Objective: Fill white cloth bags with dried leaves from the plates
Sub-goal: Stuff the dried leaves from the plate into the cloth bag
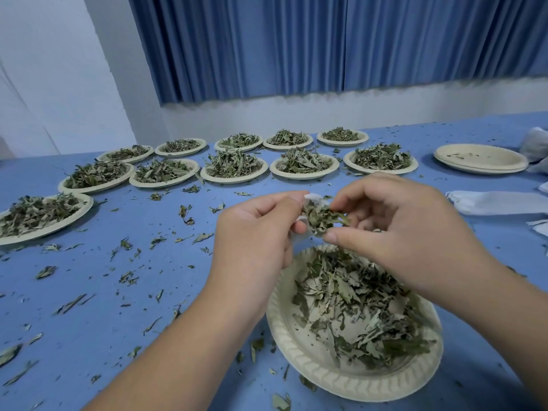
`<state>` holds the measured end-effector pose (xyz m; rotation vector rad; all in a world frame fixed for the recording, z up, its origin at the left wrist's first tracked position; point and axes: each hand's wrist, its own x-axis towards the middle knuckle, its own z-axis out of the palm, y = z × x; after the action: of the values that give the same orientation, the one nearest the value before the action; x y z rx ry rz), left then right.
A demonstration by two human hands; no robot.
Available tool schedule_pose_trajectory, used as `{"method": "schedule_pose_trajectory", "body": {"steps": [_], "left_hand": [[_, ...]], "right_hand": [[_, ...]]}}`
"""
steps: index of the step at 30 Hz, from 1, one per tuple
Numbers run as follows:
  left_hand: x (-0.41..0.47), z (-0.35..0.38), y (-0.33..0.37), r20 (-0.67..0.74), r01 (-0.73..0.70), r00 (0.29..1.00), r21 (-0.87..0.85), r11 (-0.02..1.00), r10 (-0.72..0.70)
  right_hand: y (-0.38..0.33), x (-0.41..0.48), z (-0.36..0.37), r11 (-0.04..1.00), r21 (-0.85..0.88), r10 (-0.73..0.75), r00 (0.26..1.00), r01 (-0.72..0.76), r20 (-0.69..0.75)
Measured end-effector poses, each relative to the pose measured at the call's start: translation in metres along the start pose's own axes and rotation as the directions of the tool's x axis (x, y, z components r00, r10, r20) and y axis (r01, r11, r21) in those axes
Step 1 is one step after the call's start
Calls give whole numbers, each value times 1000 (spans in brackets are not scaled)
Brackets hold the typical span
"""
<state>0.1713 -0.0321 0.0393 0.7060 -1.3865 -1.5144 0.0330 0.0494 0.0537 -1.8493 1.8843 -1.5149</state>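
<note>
Left hand point(255, 232) pinches the white cloth bag point(312, 198) at its mouth, fingers curled round the cloth; most of the bag is hidden behind them. Right hand point(397, 226) pinches a clump of dried leaves point(321, 219) between thumb and fingertips, right at the bag opening. Whether the clump is partly inside: cannot tell.

Directly below the grip: plate point(284, 345), leaves over much of it. Beyond the grip: two rows of full plates point(234, 167). Right of the grip: stack of empty plates point(480, 159) and flat spare bags point(501, 203). Left of the grip: loose bits scattered on the table point(89, 292).

Step in hand, as judged: stuffing, mid-bag. Next move calls for the left hand to hold the mouth spread while the right pushes the clump down, lets go, then drops to the plate below for another pinch. The narrow mouth makes spills likely.
</note>
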Motion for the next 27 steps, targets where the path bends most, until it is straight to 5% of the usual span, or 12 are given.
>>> {"method": "schedule_pose_trajectory", "body": {"steps": [11,21,27], "left_hand": [[-4,4,-1,58,15,998,27,1000,-17],[-4,5,-1,164,100,982,-43,994,-91],[-3,6,-2,169,129,979,-96,987,-111]], "right_hand": [[4,-1,4,988,115,-91,994,99,-66],[1,-2,7,950,-246,-227,967,193,-118],[1,-3,3,949,-257,-194,981,182,-22]]}}
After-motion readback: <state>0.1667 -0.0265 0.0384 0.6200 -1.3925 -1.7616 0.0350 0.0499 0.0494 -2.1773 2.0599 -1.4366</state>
